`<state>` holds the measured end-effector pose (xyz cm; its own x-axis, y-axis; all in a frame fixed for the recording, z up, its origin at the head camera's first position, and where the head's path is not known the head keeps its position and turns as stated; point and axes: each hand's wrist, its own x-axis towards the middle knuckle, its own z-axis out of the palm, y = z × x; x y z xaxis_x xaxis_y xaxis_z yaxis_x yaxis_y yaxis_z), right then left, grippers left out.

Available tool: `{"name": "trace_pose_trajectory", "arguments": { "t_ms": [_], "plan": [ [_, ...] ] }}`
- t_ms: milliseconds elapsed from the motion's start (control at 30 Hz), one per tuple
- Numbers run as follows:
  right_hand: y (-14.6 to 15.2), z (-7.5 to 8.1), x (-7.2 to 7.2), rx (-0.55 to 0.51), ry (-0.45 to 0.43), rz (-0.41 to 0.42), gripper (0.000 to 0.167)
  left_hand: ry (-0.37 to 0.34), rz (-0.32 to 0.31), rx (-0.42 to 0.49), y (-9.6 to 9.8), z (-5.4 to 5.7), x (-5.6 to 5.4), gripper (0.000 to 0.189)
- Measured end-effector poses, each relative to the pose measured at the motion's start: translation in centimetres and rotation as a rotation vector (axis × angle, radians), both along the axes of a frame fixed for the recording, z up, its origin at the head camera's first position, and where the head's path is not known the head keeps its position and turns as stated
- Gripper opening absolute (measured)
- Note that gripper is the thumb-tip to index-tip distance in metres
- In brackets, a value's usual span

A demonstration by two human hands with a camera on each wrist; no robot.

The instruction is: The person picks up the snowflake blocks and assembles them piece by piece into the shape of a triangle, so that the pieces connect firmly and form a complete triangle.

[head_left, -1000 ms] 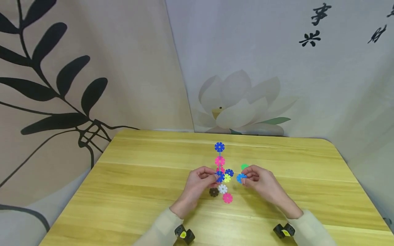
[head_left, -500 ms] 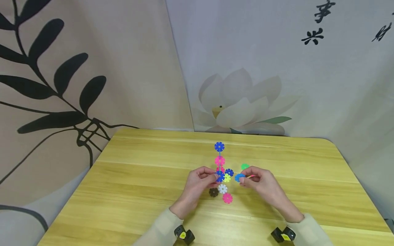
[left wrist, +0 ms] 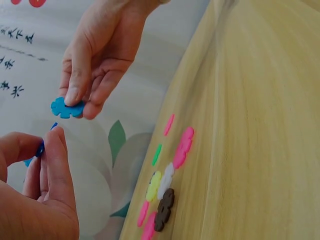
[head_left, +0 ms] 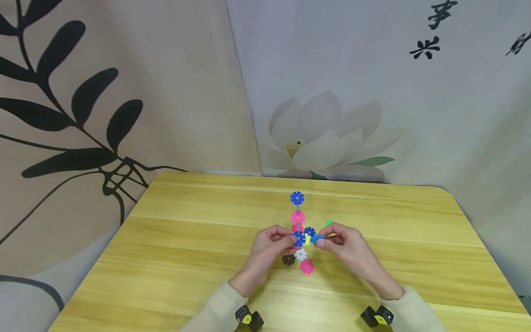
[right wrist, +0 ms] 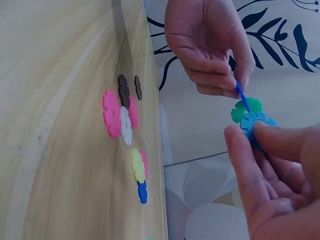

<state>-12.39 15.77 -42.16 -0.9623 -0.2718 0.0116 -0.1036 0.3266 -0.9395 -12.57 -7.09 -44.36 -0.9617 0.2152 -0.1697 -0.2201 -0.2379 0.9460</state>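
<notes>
My left hand (head_left: 267,249) pinches a dark blue snowflake disc (head_left: 299,239) between thumb and fingers. Above it in the head view runs a line of joined-looking discs, with a pink disc (head_left: 297,217) and a blue disc (head_left: 297,198) at the far end; some pieces between them are edge-on. A light blue snowflake disc (head_left: 317,238) is pinched by my right hand (head_left: 352,246), tilted nearly flat, just right of the dark blue one. In the left wrist view a gap separates the light blue disc (left wrist: 64,107) from the left fingers. A green disc (right wrist: 247,109) shows behind it in the right wrist view.
Loose discs lie on the wooden table (head_left: 186,221) under the hands: brown (head_left: 288,259), white (head_left: 300,254), pink (head_left: 307,266), yellow (head_left: 307,239) and dark blue (head_left: 309,231). A green disc (head_left: 329,222) is partly hidden by the right hand. A printed curtain (head_left: 186,92) stands behind the table.
My right hand has moved left towards the left hand, and its light blue disc has tilted from face-on to nearly flat. The left hand stays almost in place.
</notes>
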Motion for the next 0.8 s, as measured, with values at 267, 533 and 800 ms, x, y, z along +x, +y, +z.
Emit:
{"name": "trace_pose_trajectory", "arguments": {
  "t_ms": [267, 533, 800],
  "plan": [
    [-0.63, -0.04, 0.08, 0.016, 0.058, -0.002, 0.009, 0.005, 0.001, 0.008, 0.18, 0.26, 0.07, 0.015],
    [-0.95, -0.23, 0.29, 0.012, 0.101, 0.008, 0.006, 0.014, -0.004, 0.014, 0.38, 0.13, 0.23, 0.014],
    [-1.04, -0.5, 0.26, 0.048, 0.252, 0.01, 0.012, -0.013, 0.01, 0.012, 0.63, 0.0, 0.24, 0.014]
  ]
}}
